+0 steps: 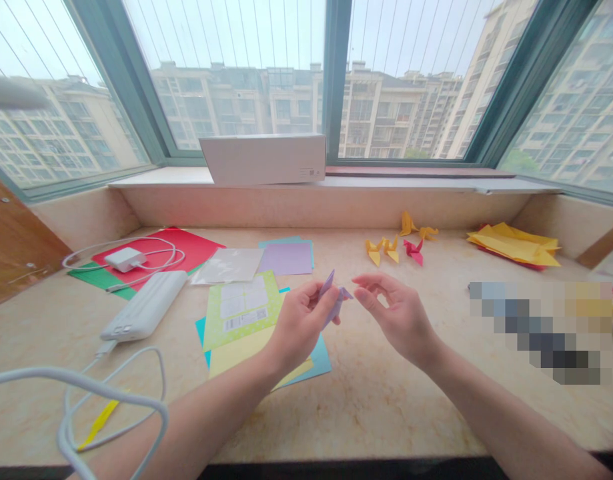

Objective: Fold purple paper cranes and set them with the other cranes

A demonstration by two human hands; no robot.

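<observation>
Folded purple paper [336, 309] is pinched by left fingers [329, 304], flanked by narrowly parted right fingers [372, 279]; a white box [266, 160] is set beyond it.

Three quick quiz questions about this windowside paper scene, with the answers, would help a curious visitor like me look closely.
1. Which hand holds the small folded purple paper?
2. True or false: the white plastic power bank lies to the left of the purple paper.
3. Near the small yellow folded-paper figures stands one odd-coloured figure. Its colour?
A. green
B. pinkish red
C. white

Key:
1. The left hand.
2. True.
3. B.
</observation>
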